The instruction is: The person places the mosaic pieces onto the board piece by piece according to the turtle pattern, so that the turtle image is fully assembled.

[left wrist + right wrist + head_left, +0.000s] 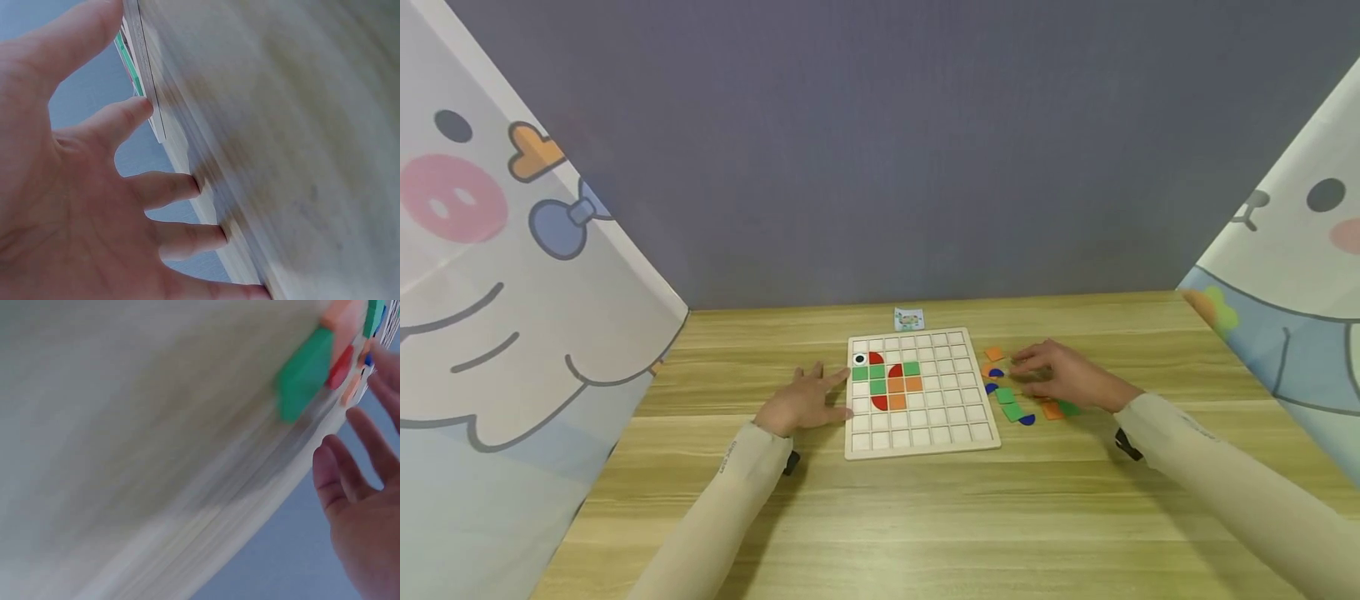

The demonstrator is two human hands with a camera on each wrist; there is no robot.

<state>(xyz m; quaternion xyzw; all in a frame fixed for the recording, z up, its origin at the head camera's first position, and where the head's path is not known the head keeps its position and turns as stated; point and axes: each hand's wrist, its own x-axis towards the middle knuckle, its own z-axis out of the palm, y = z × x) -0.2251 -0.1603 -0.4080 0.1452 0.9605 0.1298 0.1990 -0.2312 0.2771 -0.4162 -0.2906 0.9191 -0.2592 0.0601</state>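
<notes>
A pale wooden grid board (940, 414) lies flat on the table. On its left part sit green tiles (877, 387), orange tiles (897, 402), red quarter-round tiles (879, 402) and one eye tile (860, 359). My left hand (805, 402) is spread at the board's left side; in the left wrist view its index fingertip touches the board edge (147, 81). My right hand (1063, 375) hovers over loose tiles right of the board, fingers loosely bent. Nothing shows in its grasp, though the right wrist view cuts off some fingertips. Near it lies a green tile (305, 375) beside a red piece (340, 369).
Loose pieces between board and right hand include an orange square (994, 354), green squares (1005, 396) and a blue half-round (1027, 420). A small picture card (909, 319) lies behind the board. A grey panel (925, 150) rises along the table's back edge.
</notes>
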